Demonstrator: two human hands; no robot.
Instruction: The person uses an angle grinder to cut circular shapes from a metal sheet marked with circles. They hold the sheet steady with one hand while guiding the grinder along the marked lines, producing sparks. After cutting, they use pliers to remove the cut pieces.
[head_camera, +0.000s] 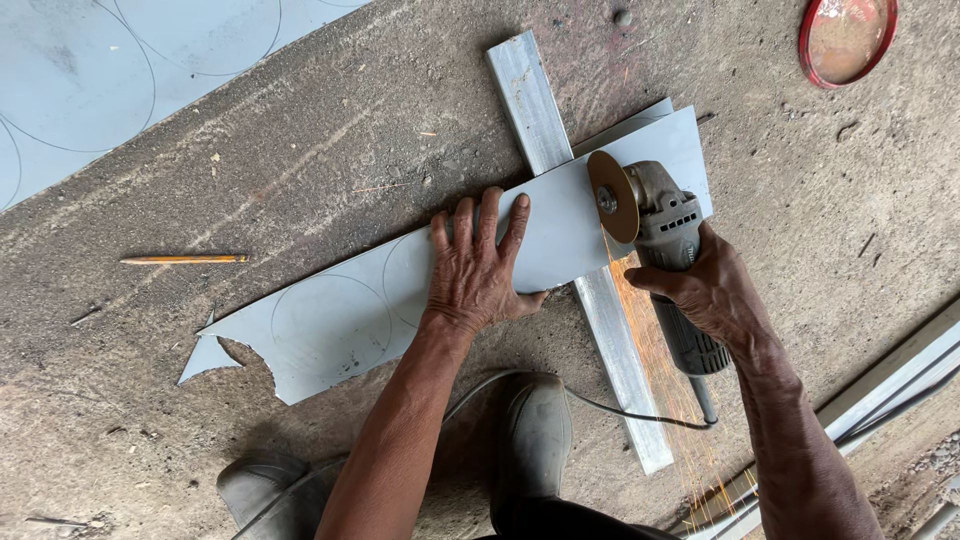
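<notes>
Flat, left hand (478, 262) pins sheet (400, 295) — right hand (712, 290) grips grinder (660, 240).

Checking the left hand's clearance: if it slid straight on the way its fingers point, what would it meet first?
The left hand points up-right across the sheet; first it would likely meet the metal bar, not the grinder.

A metalworking workshop: sparks are flying from an angle grinder (660, 240) cutting sheet metal (400, 300) on a rough concrete floor (300, 160), with a steel bar (560, 200) lying underneath.
</notes>
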